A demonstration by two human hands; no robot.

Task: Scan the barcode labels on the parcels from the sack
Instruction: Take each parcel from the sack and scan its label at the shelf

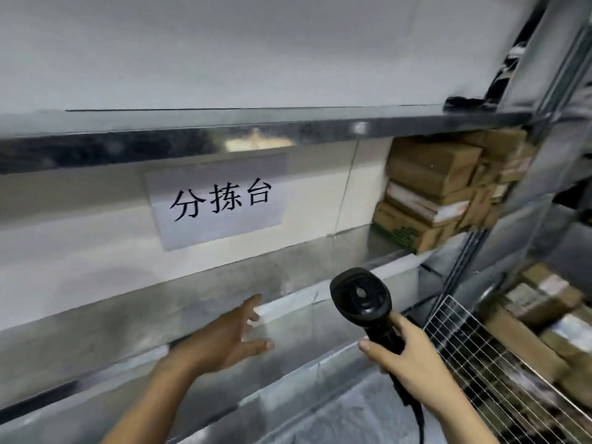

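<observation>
The right hand (413,354) at five o'clock grips the handle of a black pistol-shaped barcode scanner (362,296), its window facing the camera. The left hand (224,338) reaches forward at six o'clock, fingers spread wide and holding nothing, over the shiny metal shelf (224,283). Brown cardboard parcels (439,187) are stacked at two o'clock, well apart from both hands; a white paper sign (217,203) hangs near centre.

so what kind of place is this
Most likely a parcel sorting room or small warehouse. Metal shelving holds stacked cardboard boxes, a paper sign on the wall reads "sorting table" in Chinese, and the right hand grips a barcode scanner.
</observation>
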